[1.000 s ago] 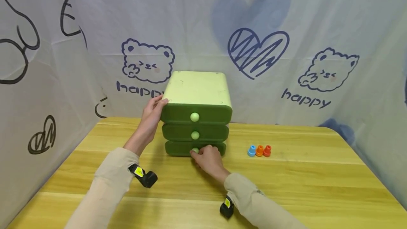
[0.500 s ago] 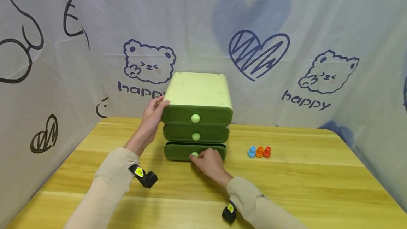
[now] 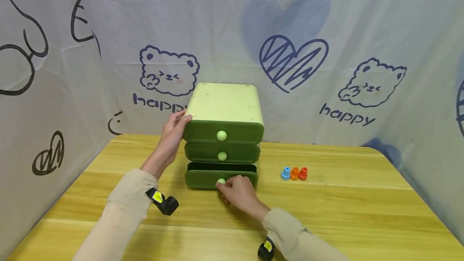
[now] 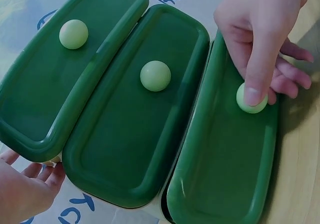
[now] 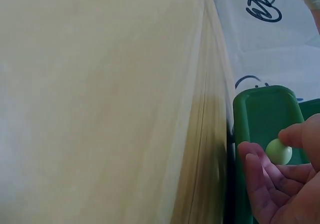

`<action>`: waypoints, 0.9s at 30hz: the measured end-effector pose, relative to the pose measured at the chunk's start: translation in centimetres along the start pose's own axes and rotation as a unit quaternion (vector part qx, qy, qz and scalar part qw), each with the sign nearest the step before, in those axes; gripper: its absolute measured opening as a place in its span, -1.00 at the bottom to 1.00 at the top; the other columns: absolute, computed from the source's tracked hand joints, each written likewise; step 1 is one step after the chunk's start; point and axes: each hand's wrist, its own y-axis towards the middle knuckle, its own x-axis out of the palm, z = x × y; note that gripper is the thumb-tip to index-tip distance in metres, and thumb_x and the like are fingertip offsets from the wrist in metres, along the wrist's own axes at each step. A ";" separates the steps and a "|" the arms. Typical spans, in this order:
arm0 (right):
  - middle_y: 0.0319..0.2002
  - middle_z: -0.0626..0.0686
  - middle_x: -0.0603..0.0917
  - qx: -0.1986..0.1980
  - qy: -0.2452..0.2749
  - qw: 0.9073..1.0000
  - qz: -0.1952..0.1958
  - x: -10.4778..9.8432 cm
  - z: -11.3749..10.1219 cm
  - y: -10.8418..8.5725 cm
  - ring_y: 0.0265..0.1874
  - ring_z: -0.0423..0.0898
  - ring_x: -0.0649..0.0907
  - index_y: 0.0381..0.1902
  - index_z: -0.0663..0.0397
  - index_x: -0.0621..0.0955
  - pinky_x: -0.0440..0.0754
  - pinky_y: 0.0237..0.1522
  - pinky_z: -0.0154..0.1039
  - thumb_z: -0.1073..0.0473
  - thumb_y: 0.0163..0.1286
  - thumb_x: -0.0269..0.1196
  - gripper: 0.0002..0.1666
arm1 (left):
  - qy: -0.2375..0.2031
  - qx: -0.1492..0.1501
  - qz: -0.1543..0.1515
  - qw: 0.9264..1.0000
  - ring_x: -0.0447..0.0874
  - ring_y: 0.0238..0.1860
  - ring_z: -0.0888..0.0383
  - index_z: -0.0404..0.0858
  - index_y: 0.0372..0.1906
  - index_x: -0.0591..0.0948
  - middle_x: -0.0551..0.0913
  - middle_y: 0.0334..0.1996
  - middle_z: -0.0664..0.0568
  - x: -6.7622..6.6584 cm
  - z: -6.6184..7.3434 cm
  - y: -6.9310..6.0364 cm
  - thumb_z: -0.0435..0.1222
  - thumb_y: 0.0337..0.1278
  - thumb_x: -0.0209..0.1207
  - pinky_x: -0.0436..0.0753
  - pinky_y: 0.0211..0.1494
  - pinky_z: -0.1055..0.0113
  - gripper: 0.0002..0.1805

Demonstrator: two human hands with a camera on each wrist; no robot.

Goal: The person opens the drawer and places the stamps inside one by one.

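A small three-drawer cabinet (image 3: 224, 102) with a pale green body and dark green drawer fronts stands on the table. My right hand (image 3: 242, 194) pinches the round light green knob (image 3: 220, 181) of the bottom drawer (image 3: 200, 179) between thumb and fingers. That drawer is pulled part way out, with a dark gap above its front. The upper two drawers look closed. Against the cabinet's upper left side rests my left hand (image 3: 172, 136), its thumb near the top front corner. In the left wrist view the right thumb lies over the knob (image 4: 247, 103).
Three small cone-like pieces stand in a row right of the cabinet: a blue piece (image 3: 286, 173), an orange piece (image 3: 294, 173) and a red piece (image 3: 303, 173). A printed cloth (image 3: 297, 128) hangs behind the wooden table (image 3: 344, 196).
The bottom drawer has slid out toward me, from closed to part way open, as my right hand drew its knob back. My left hand has stayed at the cabinet's side.
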 end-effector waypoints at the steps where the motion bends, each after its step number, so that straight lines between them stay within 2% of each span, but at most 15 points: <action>1: -0.79 -0.08 0.57 -0.002 0.005 1.000 -0.003 0.0 0.0 -0.2 -0.84 -0.26 0.48 -0.75 0.11 0.62 0.54 -0.52 -0.36 0.01 0.38 0.23 -0.49 | -0.001 0.000 0.000 1.000 0.22 0.32 -0.07 -0.30 0.47 0.11 0.18 0.38 -0.22 0.0 0.0 0.0 -0.11 0.38 -0.03 0.24 0.39 0.14 -0.31; 9: -0.75 -0.05 0.62 0.009 0.043 0.999 -0.028 -0.2 -0.3 -1.1 -0.83 -0.16 0.57 -0.68 0.12 0.67 0.55 -0.71 -0.33 0.02 0.35 0.27 -0.56 | -0.007 -0.003 0.003 1.000 0.22 0.33 -0.06 -0.30 0.48 0.10 0.18 0.38 -0.22 -0.1 0.1 0.0 -0.12 0.38 -0.03 0.23 0.40 0.16 -0.32; 27: -0.74 -0.06 0.62 0.005 0.079 0.994 -0.071 -0.6 -1.2 -3.6 -0.76 -0.13 0.61 -0.65 0.13 0.68 0.57 -0.72 -0.34 0.06 0.35 0.27 -0.60 | -0.010 -0.002 -0.008 1.000 0.24 0.31 -0.07 -0.28 0.49 0.08 0.16 0.39 -0.21 0.0 0.0 -0.1 -0.11 0.39 -0.04 0.25 0.37 0.14 -0.31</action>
